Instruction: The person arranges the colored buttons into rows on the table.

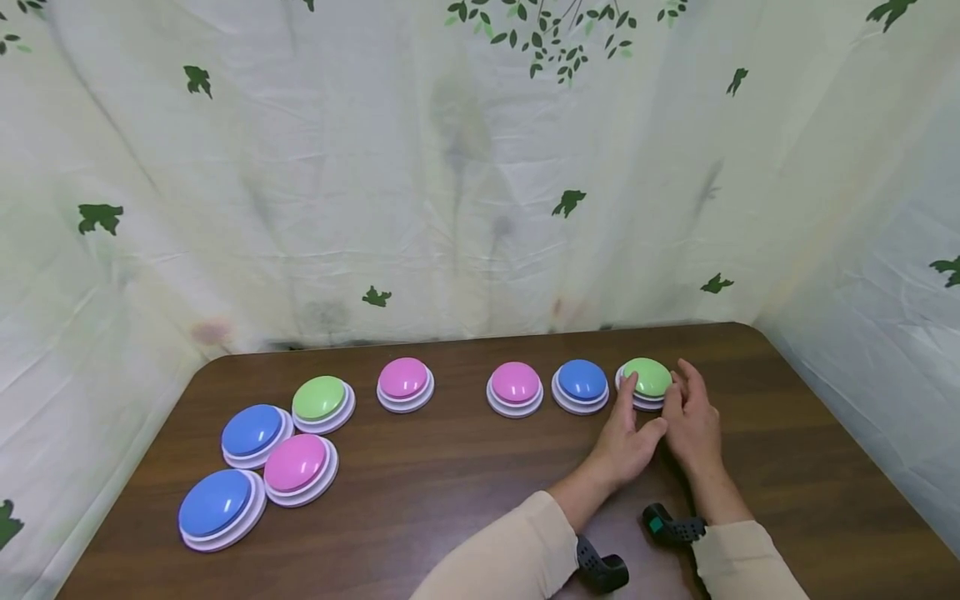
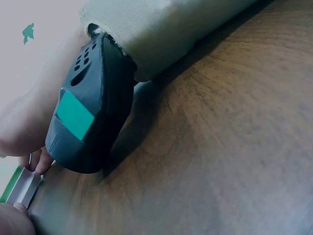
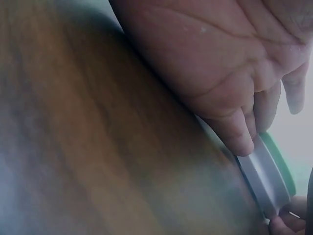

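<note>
A green-domed push button [image 1: 648, 377] with a white round base sits near the table's far edge, between the two hands. My left hand [image 1: 624, 443] touches its left side with outstretched fingers, the thumb pointing toward the right hand. On the other side my right hand [image 1: 693, 423] rests its fingers against the base. In the right wrist view the right palm [image 3: 215, 58] faces the camera, its fingers at the white base [image 3: 266, 176]. Part of the same button [image 2: 24, 185] shows in the left wrist view, with fingertips on it.
Left of the hands stand a blue button [image 1: 582, 381] and a pink button [image 1: 515, 383]. Another pink button [image 1: 404, 379] is farther left. Several more cluster at the table's left, including a green one [image 1: 318, 398]. A leaf-print curtain [image 1: 420, 183] hangs behind the wooden table [image 1: 450, 500].
</note>
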`<state>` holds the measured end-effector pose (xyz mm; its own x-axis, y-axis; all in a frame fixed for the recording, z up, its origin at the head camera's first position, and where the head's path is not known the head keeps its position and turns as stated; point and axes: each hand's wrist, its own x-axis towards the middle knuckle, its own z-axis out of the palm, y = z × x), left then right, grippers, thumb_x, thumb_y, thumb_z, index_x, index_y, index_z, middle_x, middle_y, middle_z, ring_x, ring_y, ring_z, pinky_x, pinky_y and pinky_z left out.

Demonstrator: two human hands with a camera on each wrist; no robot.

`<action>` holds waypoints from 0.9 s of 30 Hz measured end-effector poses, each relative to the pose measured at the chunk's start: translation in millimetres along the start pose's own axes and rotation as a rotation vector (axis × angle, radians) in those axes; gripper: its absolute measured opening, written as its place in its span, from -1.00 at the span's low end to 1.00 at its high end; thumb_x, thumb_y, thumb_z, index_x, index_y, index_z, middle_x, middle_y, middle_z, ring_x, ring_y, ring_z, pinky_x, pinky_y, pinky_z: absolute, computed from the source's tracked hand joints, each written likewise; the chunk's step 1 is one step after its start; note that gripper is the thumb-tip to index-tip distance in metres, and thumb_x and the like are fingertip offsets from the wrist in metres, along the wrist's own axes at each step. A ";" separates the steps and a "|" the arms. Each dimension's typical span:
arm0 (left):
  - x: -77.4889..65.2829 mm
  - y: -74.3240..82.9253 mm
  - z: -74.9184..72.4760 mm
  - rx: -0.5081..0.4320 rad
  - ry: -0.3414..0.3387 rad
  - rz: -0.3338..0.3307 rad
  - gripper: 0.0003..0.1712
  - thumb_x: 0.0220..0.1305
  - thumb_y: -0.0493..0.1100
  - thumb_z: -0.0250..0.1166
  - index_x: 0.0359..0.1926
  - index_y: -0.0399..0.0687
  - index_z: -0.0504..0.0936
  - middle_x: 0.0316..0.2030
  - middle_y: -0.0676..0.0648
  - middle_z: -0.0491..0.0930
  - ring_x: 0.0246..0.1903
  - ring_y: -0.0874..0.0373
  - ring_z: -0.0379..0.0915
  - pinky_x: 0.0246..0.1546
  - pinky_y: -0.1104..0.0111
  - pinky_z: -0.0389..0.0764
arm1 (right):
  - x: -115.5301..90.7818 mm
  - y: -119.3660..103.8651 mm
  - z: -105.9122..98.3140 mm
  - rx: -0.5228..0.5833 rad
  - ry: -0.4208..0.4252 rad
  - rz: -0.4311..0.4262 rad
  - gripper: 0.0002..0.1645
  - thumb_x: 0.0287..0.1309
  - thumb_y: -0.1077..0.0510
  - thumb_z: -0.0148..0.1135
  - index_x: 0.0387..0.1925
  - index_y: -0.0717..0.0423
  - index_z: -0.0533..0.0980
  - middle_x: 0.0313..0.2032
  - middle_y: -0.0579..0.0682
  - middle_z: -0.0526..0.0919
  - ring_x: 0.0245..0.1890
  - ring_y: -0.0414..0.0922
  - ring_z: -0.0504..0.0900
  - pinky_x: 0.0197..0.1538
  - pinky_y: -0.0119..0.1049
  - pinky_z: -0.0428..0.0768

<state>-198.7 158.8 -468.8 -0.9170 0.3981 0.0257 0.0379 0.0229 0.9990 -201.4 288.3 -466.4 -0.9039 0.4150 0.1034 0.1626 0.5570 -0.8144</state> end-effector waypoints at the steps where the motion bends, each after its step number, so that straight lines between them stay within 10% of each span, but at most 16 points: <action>1: -0.1 0.4 -0.3 0.005 0.000 -0.006 -0.08 0.32 -0.04 0.18 0.62 0.04 0.02 0.64 -0.09 -0.09 0.58 0.13 -0.06 0.57 0.28 0.14 | 0.2 -0.4 -0.3 -0.003 -0.012 0.002 -0.33 0.55 0.01 -0.27 0.59 0.03 0.09 0.46 0.23 0.36 0.48 0.23 0.30 0.50 0.22 0.25; 11: -0.2 0.8 -1.3 0.025 0.008 -0.024 -0.09 0.32 -0.03 0.19 0.62 0.05 0.04 0.64 -0.08 -0.11 0.59 0.13 -0.08 0.58 0.28 0.11 | 0.1 -1.5 0.7 0.049 -0.022 0.015 -0.33 0.54 0.04 -0.25 0.59 0.05 0.09 0.50 0.24 0.29 0.51 0.21 0.27 0.53 0.19 0.24; 27: -37.7 5.5 -17.2 0.011 -0.107 0.129 -0.14 0.42 -0.07 0.10 0.63 -0.03 -0.04 0.63 -0.06 -0.02 0.58 -0.04 0.03 0.57 0.33 0.13 | -32.1 -19.2 14.9 0.225 0.328 -0.011 -0.48 0.48 0.09 -0.09 0.35 0.10 0.48 0.35 0.06 0.56 0.37 0.00 0.51 0.40 -0.12 0.52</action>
<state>-170.7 128.2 -463.6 -0.8568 0.4936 0.1494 0.1576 -0.0253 0.9872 -181.4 253.5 -462.6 -0.7246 0.6383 0.2598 0.0301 0.4060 -0.9134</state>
